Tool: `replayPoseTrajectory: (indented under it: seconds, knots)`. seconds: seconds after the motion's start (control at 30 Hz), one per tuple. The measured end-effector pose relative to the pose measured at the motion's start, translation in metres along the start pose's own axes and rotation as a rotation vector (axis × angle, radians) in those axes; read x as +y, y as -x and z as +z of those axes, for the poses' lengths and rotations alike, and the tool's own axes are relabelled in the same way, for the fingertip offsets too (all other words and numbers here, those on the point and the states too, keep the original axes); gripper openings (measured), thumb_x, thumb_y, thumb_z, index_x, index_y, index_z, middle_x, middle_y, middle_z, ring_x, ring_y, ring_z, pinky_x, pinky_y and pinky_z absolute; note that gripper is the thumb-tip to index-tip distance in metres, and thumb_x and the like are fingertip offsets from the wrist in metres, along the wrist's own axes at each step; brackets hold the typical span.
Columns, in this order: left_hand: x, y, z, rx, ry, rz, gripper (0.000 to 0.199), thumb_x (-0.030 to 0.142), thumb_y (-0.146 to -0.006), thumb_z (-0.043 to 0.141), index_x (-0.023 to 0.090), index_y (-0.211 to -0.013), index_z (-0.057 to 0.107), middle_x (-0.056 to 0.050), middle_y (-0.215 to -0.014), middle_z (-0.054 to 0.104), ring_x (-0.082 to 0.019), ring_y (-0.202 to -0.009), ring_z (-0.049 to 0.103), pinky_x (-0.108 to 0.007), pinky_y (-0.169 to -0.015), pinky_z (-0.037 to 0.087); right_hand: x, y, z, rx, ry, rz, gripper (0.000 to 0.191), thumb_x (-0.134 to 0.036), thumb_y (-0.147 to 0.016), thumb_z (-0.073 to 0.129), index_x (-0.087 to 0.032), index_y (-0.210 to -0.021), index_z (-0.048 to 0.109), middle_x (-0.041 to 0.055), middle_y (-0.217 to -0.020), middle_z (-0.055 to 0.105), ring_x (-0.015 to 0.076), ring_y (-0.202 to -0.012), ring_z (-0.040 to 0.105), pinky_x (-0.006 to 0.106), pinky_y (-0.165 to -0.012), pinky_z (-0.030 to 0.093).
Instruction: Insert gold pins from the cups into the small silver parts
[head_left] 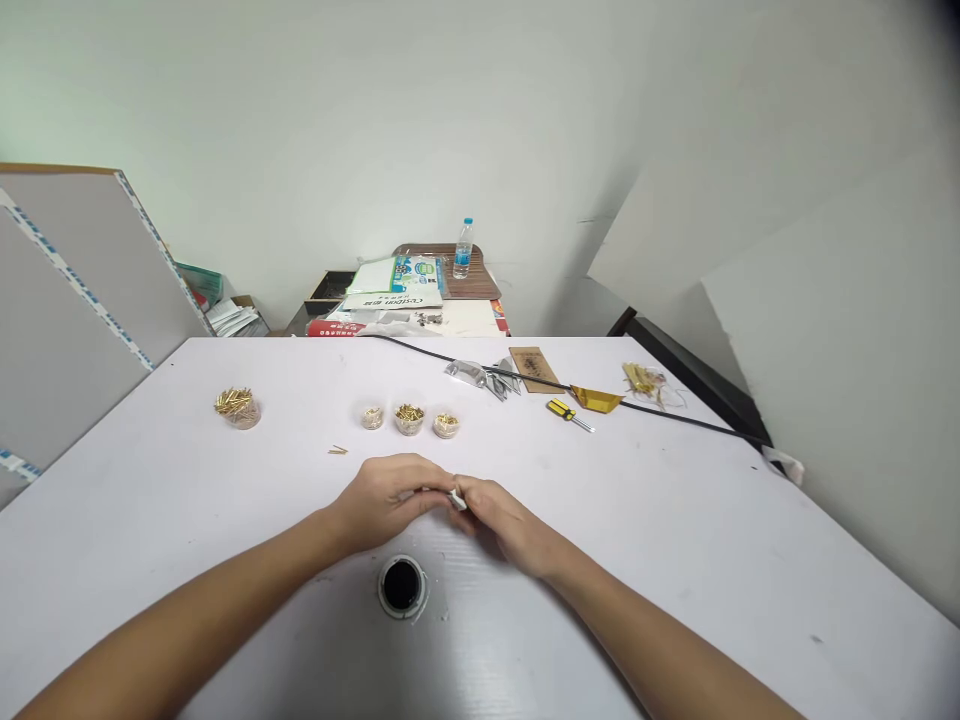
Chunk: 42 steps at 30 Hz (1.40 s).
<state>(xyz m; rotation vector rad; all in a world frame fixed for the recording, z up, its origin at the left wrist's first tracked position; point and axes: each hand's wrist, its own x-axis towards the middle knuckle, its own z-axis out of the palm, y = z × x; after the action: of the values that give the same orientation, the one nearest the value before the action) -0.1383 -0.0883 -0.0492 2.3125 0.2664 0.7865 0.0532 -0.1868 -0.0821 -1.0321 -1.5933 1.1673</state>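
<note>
My left hand and my right hand meet above the white table. Between their fingertips is a small white piece, mostly covered by the fingers; both hands are closed on it. Just below my left hand stands a round container with a dark inside and a pale rim. Beyond the hands are three small cups: one with pale bits, one with brass-coloured parts and another with gold parts. A few thin pins lie loose to their left.
A cup of long brass pins stands at the left. Toward the back right lie a yellow screwdriver, a brown card, gold film and a black cable. A water bottle stands behind the table.
</note>
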Motion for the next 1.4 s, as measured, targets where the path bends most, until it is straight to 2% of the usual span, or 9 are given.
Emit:
replayPoseTrajectory:
  seconds: [0.13,0.33,0.63,0.87,0.97,1.07,1.17,1.27,1.4]
  knots:
    - [0.000,0.003,0.005,0.069,0.022,-0.240,0.013,0.029,-0.089,0.068,0.020,-0.086,0.076,-0.003,-0.080,0.075,-0.015,-0.070,0.067,-0.026,-0.069,0.053,0.002,-0.002,0.000,0.185,0.283,-0.086,0.051,-0.065,-0.100,0.036,-0.019,-0.108,0.056,0.0058,-0.092,0.055,0.0193,-0.080,0.049,0.033,-0.074,0.042]
    - [0.000,0.004,0.013,0.049,0.067,-0.332,0.016,0.034,-0.087,0.068,0.019,-0.085,0.075,-0.003,-0.076,0.072,-0.014,-0.066,0.061,-0.025,-0.066,0.050,0.004,-0.003,0.002,0.205,0.360,-0.198,0.035,-0.040,-0.107,0.033,-0.020,-0.093,0.058,0.0081,-0.091,0.059,0.0205,-0.087,0.054,0.035,-0.079,0.044]
    - [0.012,0.003,0.017,-0.008,0.187,-0.471,0.025,0.038,-0.092,0.059,0.016,-0.083,0.069,-0.002,-0.066,0.066,-0.012,-0.059,0.057,-0.023,-0.058,0.044,0.007,-0.003,0.005,0.239,0.287,-0.162,0.041,-0.051,-0.106,0.033,-0.020,-0.089,0.054,0.0055,-0.087,0.057,0.0183,-0.078,0.054,0.032,-0.073,0.044]
    - [0.015,0.004,0.017,-0.057,-0.001,-0.337,0.022,0.033,-0.093,0.056,0.018,-0.079,0.066,-0.002,-0.071,0.064,-0.013,-0.066,0.055,-0.025,-0.066,0.044,0.001,-0.003,0.004,0.267,0.257,-0.081,0.051,-0.055,-0.103,0.038,-0.019,-0.067,0.044,0.0007,-0.067,0.046,0.0144,-0.063,0.042,0.029,-0.061,0.036]
    - [0.013,0.005,0.016,-0.019,-0.010,-0.254,0.016,0.021,-0.091,0.051,0.018,-0.092,0.067,-0.003,-0.077,0.065,-0.014,-0.067,0.055,-0.027,-0.069,0.047,0.000,-0.003,0.003,0.194,-0.015,0.066,0.057,-0.067,-0.095,0.046,-0.020,-0.063,0.039,-0.0028,-0.056,0.040,0.0112,-0.052,0.034,0.026,-0.050,0.028]
    - [0.010,0.008,0.016,0.048,-0.012,-0.116,0.031,0.014,-0.087,0.054,0.018,-0.115,0.064,-0.006,-0.094,0.067,-0.014,-0.071,0.056,-0.027,-0.070,0.050,0.004,-0.003,0.004,0.061,-0.310,0.179,0.058,-0.073,-0.085,0.057,-0.019,-0.065,0.047,-0.0055,-0.047,0.039,0.0086,-0.044,0.028,0.025,-0.046,0.023]
    - [0.006,0.009,0.015,0.031,0.021,0.005,0.028,0.013,-0.092,0.054,0.019,-0.116,0.068,-0.009,-0.105,0.067,-0.015,-0.086,0.063,-0.027,-0.076,0.052,0.008,-0.005,0.006,-0.030,-0.451,0.220,0.059,-0.075,-0.077,0.066,-0.019,-0.067,0.050,-0.0071,-0.047,0.036,0.0077,-0.044,0.025,0.025,-0.048,0.022]
    - [0.005,0.006,0.013,0.051,0.022,-0.039,0.022,0.018,-0.095,0.054,0.019,-0.107,0.072,-0.009,-0.099,0.069,-0.017,-0.090,0.065,-0.029,-0.081,0.053,0.011,-0.005,0.006,-0.012,-0.410,0.196,0.063,-0.079,-0.081,0.058,-0.020,-0.064,0.043,-0.0058,-0.050,0.034,0.0096,-0.049,0.028,0.026,-0.051,0.025]
    - [0.005,0.002,0.011,0.090,0.047,-0.288,0.016,0.025,-0.092,0.061,0.019,-0.099,0.073,-0.006,-0.089,0.071,-0.016,-0.078,0.064,-0.027,-0.071,0.051,0.008,-0.004,0.001,0.127,-0.031,0.040,0.059,-0.076,-0.094,0.038,-0.019,-0.085,0.053,0.0001,-0.070,0.047,0.0149,-0.064,0.040,0.029,-0.062,0.035]
